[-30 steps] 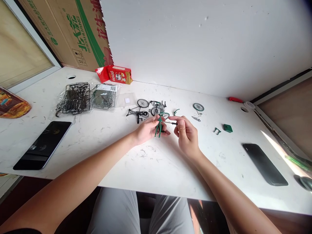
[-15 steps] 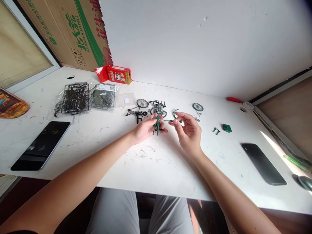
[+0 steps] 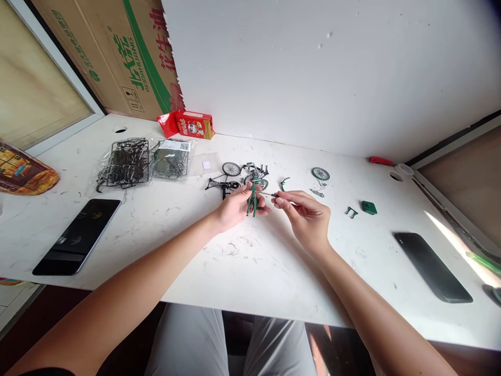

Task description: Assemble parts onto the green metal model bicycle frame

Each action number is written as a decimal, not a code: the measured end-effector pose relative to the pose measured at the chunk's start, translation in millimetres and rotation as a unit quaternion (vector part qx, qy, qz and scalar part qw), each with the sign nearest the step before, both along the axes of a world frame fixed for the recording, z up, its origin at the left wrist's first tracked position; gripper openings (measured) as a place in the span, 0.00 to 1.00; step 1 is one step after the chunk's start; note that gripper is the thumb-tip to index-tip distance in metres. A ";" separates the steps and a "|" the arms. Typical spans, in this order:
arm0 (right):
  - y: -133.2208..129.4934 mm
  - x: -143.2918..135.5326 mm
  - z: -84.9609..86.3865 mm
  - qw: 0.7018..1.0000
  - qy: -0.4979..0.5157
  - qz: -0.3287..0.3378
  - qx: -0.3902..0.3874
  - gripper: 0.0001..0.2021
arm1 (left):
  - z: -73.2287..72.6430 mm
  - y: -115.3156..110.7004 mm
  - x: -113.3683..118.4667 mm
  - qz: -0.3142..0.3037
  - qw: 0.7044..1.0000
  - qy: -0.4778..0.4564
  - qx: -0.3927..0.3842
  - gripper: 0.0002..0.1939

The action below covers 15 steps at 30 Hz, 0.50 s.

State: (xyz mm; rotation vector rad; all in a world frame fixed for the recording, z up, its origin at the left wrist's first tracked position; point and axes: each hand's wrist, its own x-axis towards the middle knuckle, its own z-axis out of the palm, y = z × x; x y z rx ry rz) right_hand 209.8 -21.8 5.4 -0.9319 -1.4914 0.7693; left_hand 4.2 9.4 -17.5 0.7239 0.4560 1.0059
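Screwdriver crosswise, tip left | right fingers pinching it | left fingers gripping green frame

"Left hand?"

"Pinching a green bike piece between my thumb and fingers, prongs toward me."

"Right hand?"

"I've got a thin screwdriver by the handle, shaft sideways, tip at the piece. Contact's too small to tell."

"Beyond my left?"

"Black bike parts, spoked wheel by them. All on a white table."

"Right side?"

"Curved green strip near my fingers, second wheel past it. Further right, a green bracket just beside a green box."

"Far left?"

"Two clear bags of parts, red carton behind, phone nearer me."
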 end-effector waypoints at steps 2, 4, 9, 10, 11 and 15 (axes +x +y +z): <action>-0.9 -1.1 0.9 1.000 0.012 0.017 -0.017 0.07 | 0.7 -1.3 0.6 0.005 1.000 0.000 0.002 0.09; -2.3 -2.2 2.1 0.999 0.027 0.017 -0.031 0.09 | 1.5 -2.8 1.3 0.008 1.000 0.003 0.005 0.08; -3.9 -3.1 1.6 0.999 0.016 -0.004 -0.034 0.10 | 1.0 -3.2 1.9 -0.001 1.000 0.007 0.002 0.10; -3.7 -3.0 1.0 0.999 0.010 -0.007 -0.030 0.10 | 0.2 -2.5 1.7 -0.002 1.000 0.009 0.002 0.10; -3.4 -2.9 0.4 1.000 0.007 -0.009 -0.024 0.10 | -0.7 -1.7 1.5 -0.004 1.000 0.011 0.004 0.10; -2.3 -2.3 -0.5 1.000 -0.001 -0.010 -0.001 0.07 | -4.7 1.1 0.5 -0.015 1.000 0.010 0.017 0.13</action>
